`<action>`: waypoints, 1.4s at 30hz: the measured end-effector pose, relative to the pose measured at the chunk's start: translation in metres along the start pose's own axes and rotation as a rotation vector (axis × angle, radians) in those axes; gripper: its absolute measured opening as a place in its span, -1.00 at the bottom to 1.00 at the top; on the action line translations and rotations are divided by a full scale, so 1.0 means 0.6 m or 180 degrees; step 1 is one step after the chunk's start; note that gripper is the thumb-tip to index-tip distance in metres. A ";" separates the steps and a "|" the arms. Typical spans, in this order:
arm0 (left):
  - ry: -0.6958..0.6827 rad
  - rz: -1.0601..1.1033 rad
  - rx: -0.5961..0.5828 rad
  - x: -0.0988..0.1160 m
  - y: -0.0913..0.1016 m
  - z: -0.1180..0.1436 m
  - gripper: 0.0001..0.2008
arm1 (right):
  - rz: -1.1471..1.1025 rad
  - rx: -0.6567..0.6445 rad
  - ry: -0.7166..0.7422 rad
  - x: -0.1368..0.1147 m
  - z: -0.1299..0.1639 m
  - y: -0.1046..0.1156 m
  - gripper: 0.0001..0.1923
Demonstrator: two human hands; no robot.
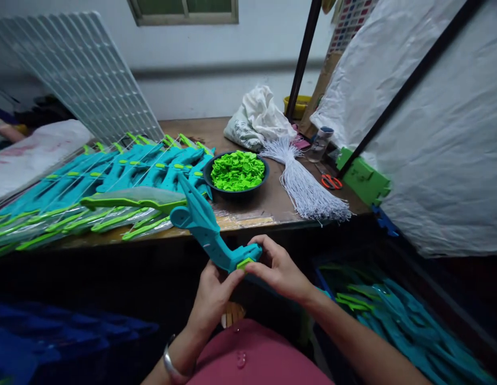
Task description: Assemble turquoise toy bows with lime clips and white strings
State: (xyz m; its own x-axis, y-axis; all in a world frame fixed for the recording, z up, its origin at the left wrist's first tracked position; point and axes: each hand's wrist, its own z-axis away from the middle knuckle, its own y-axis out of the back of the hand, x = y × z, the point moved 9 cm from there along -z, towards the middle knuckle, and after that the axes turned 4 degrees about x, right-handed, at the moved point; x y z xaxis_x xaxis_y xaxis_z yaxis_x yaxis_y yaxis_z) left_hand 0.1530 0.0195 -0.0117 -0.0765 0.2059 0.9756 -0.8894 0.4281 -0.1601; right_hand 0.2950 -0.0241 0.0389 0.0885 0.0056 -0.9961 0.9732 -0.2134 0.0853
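Note:
A teal plastic toy bow (206, 227) with a green limb (140, 202) is held in front of me, tilted, its limb pointing left over the table edge. My left hand (212, 291) grips the teal part from below. My right hand (282, 270) pinches its near end from the right. Between both thumbs sits a small bright green piece (244, 263), against the teal part. The fingers behind the bow are partly hidden.
A dark bowl (208, 179) of small green pieces stands on the table (248, 218). Similar teal bows (128, 170) lie in a row at left. White cords (300, 182), a white sack (258, 120), scissors (332, 182) and a jar (320, 143) lie right. More bows (409, 321) fill a crate below.

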 end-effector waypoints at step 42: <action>0.0212 0.1224 0.1758 -0.059 0.207 -0.037 -0.19 | 0.4823 0.0226 0.0114 0.057 -0.554 0.044 -0.66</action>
State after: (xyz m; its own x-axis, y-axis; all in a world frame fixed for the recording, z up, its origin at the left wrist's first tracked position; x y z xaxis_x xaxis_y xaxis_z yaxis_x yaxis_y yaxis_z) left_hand 0.0552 0.0849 -0.0694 -0.4216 0.3151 0.8503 -0.9055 -0.1955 -0.3765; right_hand 0.3944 0.2954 0.0150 0.9721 -0.2329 0.0294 -0.0504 -0.0846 0.9951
